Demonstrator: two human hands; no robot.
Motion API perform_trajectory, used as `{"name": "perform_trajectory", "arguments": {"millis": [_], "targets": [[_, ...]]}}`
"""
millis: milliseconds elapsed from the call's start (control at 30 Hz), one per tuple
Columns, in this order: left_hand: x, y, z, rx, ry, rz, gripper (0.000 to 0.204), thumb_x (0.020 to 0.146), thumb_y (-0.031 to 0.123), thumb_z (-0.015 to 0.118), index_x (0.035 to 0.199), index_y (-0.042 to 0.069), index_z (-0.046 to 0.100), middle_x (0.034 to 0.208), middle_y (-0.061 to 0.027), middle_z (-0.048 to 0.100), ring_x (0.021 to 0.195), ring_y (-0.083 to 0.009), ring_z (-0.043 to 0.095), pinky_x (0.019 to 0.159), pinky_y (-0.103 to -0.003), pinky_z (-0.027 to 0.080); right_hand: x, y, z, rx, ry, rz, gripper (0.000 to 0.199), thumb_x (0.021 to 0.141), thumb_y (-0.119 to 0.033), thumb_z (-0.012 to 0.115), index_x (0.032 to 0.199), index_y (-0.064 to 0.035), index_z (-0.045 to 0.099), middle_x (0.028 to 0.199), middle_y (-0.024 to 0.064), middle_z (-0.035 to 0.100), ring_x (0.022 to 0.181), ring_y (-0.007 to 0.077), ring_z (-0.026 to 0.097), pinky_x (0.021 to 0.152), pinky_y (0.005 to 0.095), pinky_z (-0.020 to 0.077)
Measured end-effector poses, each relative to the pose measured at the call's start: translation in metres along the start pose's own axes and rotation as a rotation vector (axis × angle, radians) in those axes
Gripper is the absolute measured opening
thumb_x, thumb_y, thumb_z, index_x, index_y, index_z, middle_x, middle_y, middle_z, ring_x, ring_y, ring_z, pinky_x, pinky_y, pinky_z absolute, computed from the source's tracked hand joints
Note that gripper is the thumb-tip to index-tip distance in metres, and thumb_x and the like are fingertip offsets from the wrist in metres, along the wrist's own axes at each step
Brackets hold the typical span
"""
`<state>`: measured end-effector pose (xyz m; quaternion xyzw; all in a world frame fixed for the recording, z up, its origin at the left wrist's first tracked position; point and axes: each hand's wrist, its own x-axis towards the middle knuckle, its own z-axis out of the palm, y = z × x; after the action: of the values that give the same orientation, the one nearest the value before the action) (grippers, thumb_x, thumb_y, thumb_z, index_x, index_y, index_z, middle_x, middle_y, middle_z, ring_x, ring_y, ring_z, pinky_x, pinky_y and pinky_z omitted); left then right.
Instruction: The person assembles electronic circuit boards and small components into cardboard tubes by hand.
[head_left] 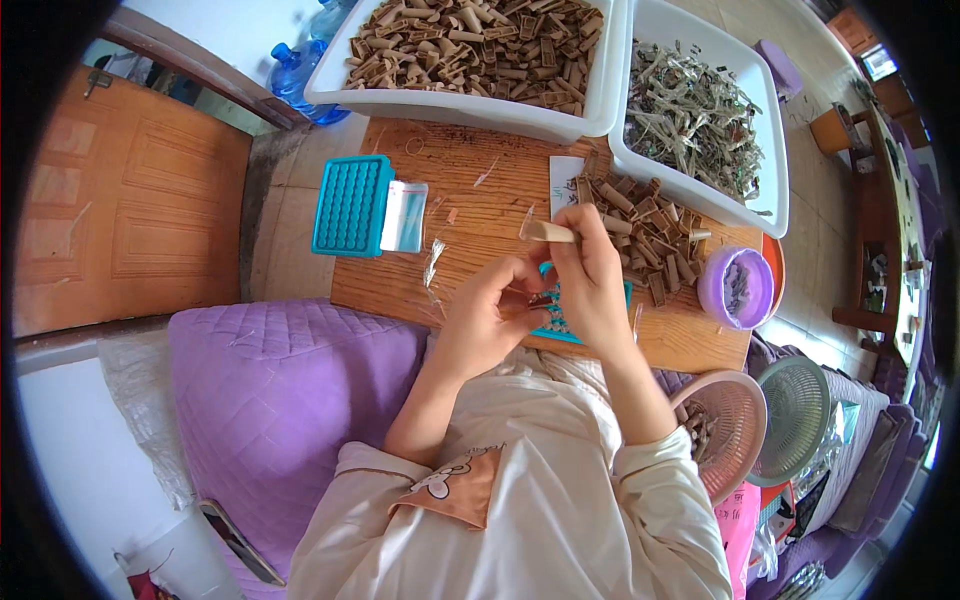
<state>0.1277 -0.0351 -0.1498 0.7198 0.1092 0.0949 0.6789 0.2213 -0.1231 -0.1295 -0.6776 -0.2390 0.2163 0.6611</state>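
A light-brown tapered plastic piece [547, 232] is pinched in my right hand [592, 280], pointing left above the wooden table [460, 190]. My left hand [488, 315] is closed just beside it, fingertips drawn together; whatever they hold is too small or hidden to make out. Beneath both hands lies a teal tray [562, 332] with small pale bits in its holes, partly covered by my fingers. Close to the right hand, a loose heap of similar brown pieces [650, 240] spreads over the table.
At the back stand a white bin [460, 107] of brown pieces and another [690, 195] of clear and silvery parts. A second teal tray [350, 207] sits at the table's left. To the right are a purple tub [716, 285], a pink basket [735, 440] and a green basket [795, 415].
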Motion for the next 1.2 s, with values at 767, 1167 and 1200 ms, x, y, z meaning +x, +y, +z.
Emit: {"name": "perform_trajectory", "arguments": {"millis": [767, 1167, 1200], "targets": [[-0.010, -0.003, 0.049, -0.693, 0.023, -0.066, 0.030, 0.069, -0.002, 0.061, 0.091, 0.006, 0.042, 0.087, -0.0022, 0.046, 0.079, -0.0100, 0.050, 0.071, -0.023, 0.043, -0.058, 0.020, -0.010, 0.311, 0.416, 0.107, 0.006, 0.086, -0.008, 0.035, 0.082, -0.0058, 0.040, 0.060, -0.0014, 0.041, 0.046, 0.0017, 0.033, 0.038, 0.0150, 0.0258], [-0.011, -0.008, 0.058, -0.495, 0.461, 0.190, 0.034, 0.072, -0.010, 0.047, 0.100, 0.006, 0.037, 0.093, -0.0068, 0.048, 0.077, -0.0103, 0.050, 0.067, -0.021, 0.045, -0.060, 0.018, -0.005, 0.128, 0.241, 0.299, 0.014, 0.082, -0.007, 0.041, 0.072, -0.0004, 0.049, 0.056, 0.0019, 0.051, 0.045, 0.0030, 0.039, 0.039, 0.0192, 0.0312], [-0.011, -0.009, 0.056, -0.419, 0.459, 0.183, 0.032, 0.072, -0.009, 0.048, 0.099, 0.005, 0.037, 0.090, -0.0067, 0.048, 0.075, -0.0098, 0.050, 0.066, -0.021, 0.046, -0.061, 0.019, -0.005, 0.019, 0.238, 0.254, 0.014, 0.081, -0.007, 0.043, 0.072, 0.0004, 0.050, 0.056, 0.0024, 0.051, 0.047, 0.0041, 0.039, 0.042, 0.0204, 0.0328]]}}
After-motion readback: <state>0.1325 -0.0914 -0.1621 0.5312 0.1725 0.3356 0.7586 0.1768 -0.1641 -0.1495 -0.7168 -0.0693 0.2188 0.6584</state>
